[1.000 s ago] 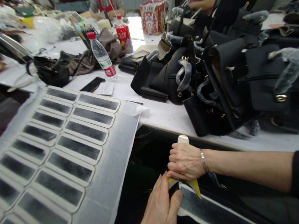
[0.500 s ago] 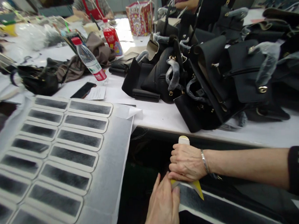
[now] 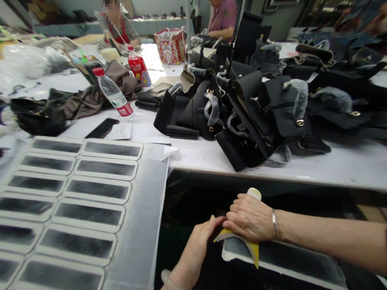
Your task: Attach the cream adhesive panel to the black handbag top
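My right hand (image 3: 249, 217) is closed around a hand tool (image 3: 254, 194) with a white rounded end and a flared, curved yellow-and-grey lower edge; its exact kind I cannot tell. That edge rests at the near end of a long dark strip with a pale border (image 3: 297, 260), which lies over black material. Just left of it, my left hand (image 3: 199, 243) has its fingers stretched towards the right hand. Their tips meet or nearly meet the right hand's fingers, and I see nothing held in them.
Left of my hands lies a pale sheet (image 3: 138, 233) bearing rows of dark, pale-bordered panels. Black bags (image 3: 243, 117) with wrapped handles crowd the white table (image 3: 194, 158). A water bottle (image 3: 116, 95), a red bottle (image 3: 138, 66) and a phone (image 3: 101, 128) stand or lie beyond. Two people sit farther back.
My left hand has come off the strip's end and shifted left, turning onto its side. The white end of the tool in my right hand now leans more to the right. The view has tilted up.
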`<state>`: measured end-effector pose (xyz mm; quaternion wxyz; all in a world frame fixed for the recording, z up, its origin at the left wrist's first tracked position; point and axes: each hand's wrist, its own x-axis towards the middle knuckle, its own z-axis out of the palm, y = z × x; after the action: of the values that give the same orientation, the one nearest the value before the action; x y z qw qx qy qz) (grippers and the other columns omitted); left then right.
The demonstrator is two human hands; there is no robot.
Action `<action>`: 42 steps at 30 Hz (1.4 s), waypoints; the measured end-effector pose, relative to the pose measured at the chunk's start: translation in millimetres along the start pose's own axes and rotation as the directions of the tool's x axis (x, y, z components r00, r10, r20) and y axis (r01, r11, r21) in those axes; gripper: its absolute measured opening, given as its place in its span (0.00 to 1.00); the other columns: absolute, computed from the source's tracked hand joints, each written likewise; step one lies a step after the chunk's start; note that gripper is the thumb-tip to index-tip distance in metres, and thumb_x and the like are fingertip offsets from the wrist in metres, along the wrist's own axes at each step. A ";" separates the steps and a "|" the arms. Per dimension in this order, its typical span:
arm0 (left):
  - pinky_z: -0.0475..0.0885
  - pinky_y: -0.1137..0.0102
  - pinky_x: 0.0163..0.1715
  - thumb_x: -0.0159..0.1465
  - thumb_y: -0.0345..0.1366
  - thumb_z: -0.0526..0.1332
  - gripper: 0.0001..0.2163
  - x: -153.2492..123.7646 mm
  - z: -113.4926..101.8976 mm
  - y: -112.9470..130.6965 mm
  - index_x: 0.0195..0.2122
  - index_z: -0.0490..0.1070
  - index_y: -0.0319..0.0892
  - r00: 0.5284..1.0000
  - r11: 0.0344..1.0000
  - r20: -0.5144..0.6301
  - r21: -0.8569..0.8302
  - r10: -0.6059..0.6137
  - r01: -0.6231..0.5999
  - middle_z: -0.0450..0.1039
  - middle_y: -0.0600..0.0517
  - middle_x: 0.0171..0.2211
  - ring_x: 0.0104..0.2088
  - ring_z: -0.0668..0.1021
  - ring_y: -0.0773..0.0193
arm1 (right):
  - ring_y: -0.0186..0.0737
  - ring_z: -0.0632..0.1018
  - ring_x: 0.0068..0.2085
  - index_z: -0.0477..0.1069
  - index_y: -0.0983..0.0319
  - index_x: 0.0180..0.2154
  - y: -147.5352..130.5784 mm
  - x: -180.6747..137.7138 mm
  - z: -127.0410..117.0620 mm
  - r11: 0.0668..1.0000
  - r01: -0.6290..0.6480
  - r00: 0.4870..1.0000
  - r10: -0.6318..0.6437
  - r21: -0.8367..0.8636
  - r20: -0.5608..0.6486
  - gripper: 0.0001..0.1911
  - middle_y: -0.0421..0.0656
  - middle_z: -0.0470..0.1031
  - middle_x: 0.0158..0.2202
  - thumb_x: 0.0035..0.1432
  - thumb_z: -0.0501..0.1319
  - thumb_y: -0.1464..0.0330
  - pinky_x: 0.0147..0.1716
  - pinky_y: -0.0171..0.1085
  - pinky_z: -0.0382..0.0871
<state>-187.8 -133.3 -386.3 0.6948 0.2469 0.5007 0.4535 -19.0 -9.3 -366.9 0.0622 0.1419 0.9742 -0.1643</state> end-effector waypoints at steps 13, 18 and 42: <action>0.71 0.60 0.47 0.59 0.40 0.65 0.18 8.2 3.6 -0.6 0.49 0.79 0.39 0.996 0.996 -0.038 0.035 -0.081 0.082 0.82 0.43 0.41 0.48 0.78 0.47 | 0.39 0.73 0.38 0.69 0.61 0.45 21.8 -13.9 -13.0 0.599 -0.408 0.911 0.317 0.689 0.264 0.33 0.42 0.74 0.39 0.65 0.42 0.41 0.32 0.34 0.63; 0.70 0.66 0.39 0.62 0.41 0.62 0.17 4.3 16.3 8.6 0.46 0.81 0.37 0.996 0.984 -0.092 0.177 -0.002 0.019 0.81 0.46 0.34 0.37 0.78 0.55 | 0.37 0.70 0.35 0.66 0.61 0.56 21.2 5.1 -7.4 0.400 -0.377 0.924 0.224 0.835 0.310 0.35 0.40 0.72 0.37 0.54 0.64 0.47 0.32 0.34 0.61; 0.69 0.62 0.48 0.66 0.60 0.52 0.31 -0.9 11.4 -104.2 0.53 0.72 0.36 0.867 0.742 -0.078 -0.558 -0.493 0.371 0.78 0.41 0.46 0.48 0.78 0.50 | 0.51 0.78 0.46 0.67 0.60 0.54 -57.3 -78.2 -40.9 0.152 -0.249 0.611 0.791 0.957 0.033 0.38 0.48 0.77 0.47 0.44 0.74 0.54 0.45 0.43 0.73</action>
<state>-137.6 -181.4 -464.6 0.7614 -0.1281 0.4748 0.4224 35.4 -67.4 -298.1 -0.2166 0.5297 0.5732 -0.5864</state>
